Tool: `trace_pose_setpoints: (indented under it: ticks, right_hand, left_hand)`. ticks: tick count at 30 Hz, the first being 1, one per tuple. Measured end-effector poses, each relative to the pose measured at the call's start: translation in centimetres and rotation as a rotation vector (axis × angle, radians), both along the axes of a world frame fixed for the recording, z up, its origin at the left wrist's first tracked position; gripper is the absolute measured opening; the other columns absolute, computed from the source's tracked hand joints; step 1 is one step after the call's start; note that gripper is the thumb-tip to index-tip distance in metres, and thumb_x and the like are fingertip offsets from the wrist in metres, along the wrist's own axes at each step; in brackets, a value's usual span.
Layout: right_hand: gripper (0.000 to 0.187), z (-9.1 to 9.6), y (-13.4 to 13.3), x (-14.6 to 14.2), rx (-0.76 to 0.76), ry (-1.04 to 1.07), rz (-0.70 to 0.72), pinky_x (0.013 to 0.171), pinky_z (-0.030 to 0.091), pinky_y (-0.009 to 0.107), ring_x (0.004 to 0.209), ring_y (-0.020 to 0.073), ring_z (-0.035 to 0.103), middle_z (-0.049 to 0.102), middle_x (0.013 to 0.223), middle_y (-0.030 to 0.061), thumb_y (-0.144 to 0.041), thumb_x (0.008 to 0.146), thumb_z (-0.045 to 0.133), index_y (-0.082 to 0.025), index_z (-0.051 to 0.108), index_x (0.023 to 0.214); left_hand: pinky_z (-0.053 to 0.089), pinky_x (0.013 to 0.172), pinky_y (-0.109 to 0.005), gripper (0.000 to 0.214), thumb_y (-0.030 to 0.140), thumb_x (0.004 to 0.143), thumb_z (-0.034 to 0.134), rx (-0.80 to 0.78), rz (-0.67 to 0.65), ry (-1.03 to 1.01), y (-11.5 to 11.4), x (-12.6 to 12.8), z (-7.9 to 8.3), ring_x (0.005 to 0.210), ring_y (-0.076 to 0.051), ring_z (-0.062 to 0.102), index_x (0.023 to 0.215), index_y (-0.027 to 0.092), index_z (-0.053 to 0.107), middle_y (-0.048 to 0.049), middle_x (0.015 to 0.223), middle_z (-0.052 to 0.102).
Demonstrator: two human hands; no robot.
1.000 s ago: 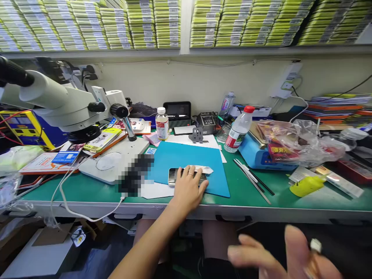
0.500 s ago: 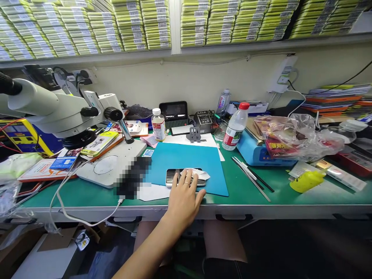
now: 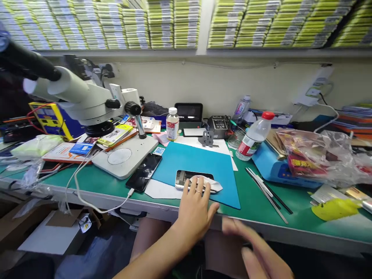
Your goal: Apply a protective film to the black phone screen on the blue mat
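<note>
My left hand (image 3: 196, 207) lies flat with its fingers stretched out at the near edge of the blue mat (image 3: 197, 162). Its fingertips press a white cloth (image 3: 207, 182) onto a phone (image 3: 186, 179) that lies face up on the mat. My right hand (image 3: 255, 250) is low at the front right, below the table edge. It is blurred by motion, its fingers look spread and I see nothing in it.
A microscope (image 3: 78, 99) on a white base (image 3: 124, 157) stands at the left, with a black phone (image 3: 144, 177) on a cable beside it. Bottles (image 3: 253, 136), thin metal tools (image 3: 267, 190), a blue device (image 3: 276, 164), plastic bags and a yellow object (image 3: 334, 207) lie to the right.
My right hand was out of view half a second ago and is back at the lower right. The camera has swung left. My left hand stays on the cloth and phone.
</note>
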State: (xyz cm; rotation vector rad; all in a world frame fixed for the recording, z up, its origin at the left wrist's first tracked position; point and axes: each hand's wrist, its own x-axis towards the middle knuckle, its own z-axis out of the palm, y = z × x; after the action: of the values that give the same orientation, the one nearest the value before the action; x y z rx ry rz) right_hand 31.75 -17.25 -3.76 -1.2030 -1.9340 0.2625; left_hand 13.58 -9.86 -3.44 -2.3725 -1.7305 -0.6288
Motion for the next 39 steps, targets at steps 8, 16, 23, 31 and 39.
trace_pose_setpoints:
  ticks: [8, 16, 23, 31, 39]
  right_hand:
    - [0.070, 0.9, 11.4, -5.5, -0.118, -0.343, 0.079, 0.118, 0.032, 0.058, 0.142, 0.0314, 0.043, 0.048, 0.153, 0.0166, -0.058, 0.103, 0.027, -0.010, 0.041, 0.151]
    - [0.074, 0.2, 9.0, -6.6, -0.152, -0.416, 0.118, 0.117, 0.034, 0.058, 0.145, 0.0327, 0.037, 0.040, 0.157, 0.0157, -0.062, 0.101, 0.026, -0.012, 0.033, 0.156]
    - [0.077, 1.1, 12.3, -7.0, -0.201, -0.415, 0.121, 0.117, 0.036, 0.053, 0.142, 0.0305, 0.042, 0.047, 0.153, 0.0150, -0.063, 0.101, 0.018, -0.010, 0.042, 0.151]
    - [0.078, 1.0, 10.3, -10.2, -0.087, -0.455, 0.220, 0.119, 0.034, 0.050, 0.144, 0.0299, 0.039, 0.042, 0.155, 0.0170, -0.064, 0.101, 0.023, -0.009, 0.035, 0.154]
    - [0.083, 1.1, 9.5, -12.5, -0.088, -0.464, 0.210, 0.119, 0.032, 0.053, 0.147, 0.0333, 0.033, 0.040, 0.156, 0.0187, -0.067, 0.099, 0.025, -0.005, 0.032, 0.155]
  left_hand:
    - [0.030, 0.120, -0.053, 0.066, 0.046, 0.094, 0.052, -0.096, -0.016, 0.012, 2.5, 0.6, 0.6, 0.144, -0.032, 0.039, 0.152, 0.015, 0.041, -0.0143, 0.156, 0.044]
    - [0.030, 0.119, -0.052, 0.059, 0.039, 0.099, 0.044, -0.184, -0.040, 0.030, 1.1, -0.8, -0.2, 0.146, -0.032, 0.037, 0.154, 0.016, 0.038, -0.0135, 0.157, 0.042]
    - [0.024, 0.122, -0.053, 0.070, 0.041, 0.092, 0.057, -0.282, -0.086, 0.053, 3.4, -1.4, 1.7, 0.148, -0.032, 0.033, 0.155, 0.016, 0.036, -0.0154, 0.159, 0.036]
    - [0.033, 0.119, -0.048, 0.059, 0.041, 0.099, 0.044, -0.210, -0.016, 0.027, 1.1, -4.9, 1.2, 0.145, -0.030, 0.039, 0.152, 0.016, 0.041, -0.0134, 0.157, 0.041]
    - [0.038, 0.118, -0.042, 0.055, 0.035, 0.101, 0.043, -0.128, -0.008, 0.031, 0.7, -6.8, 0.4, 0.143, -0.027, 0.043, 0.151, 0.013, 0.042, -0.0141, 0.154, 0.044]
